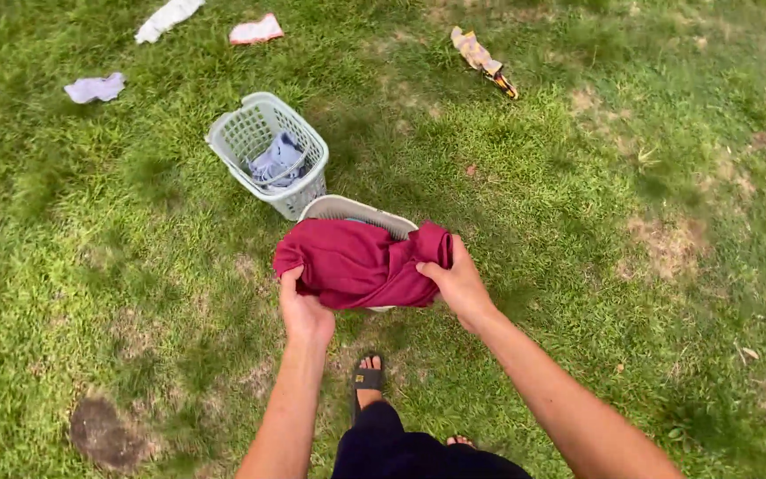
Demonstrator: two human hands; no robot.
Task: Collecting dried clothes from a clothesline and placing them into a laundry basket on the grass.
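Both hands (305, 310) (458, 284) gripping maroon garment (356, 262) edges over basket rim (339, 208), grass (622, 266) around.

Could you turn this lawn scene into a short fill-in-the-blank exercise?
1. Both hands, left hand and right hand, grip a ____-coloured garment.
2. The garment is held over a pale laundry ____.
3. The second basket holds a light ____ cloth.
4. Everything sits on ____.

Missing words: maroon; basket; blue; grass

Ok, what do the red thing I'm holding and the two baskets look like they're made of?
Maroon garment: soft matte fabric, judging by its folds. Pale green basket and the basket under the garment: apparently molded plastic, with lattice walls and smooth rims.
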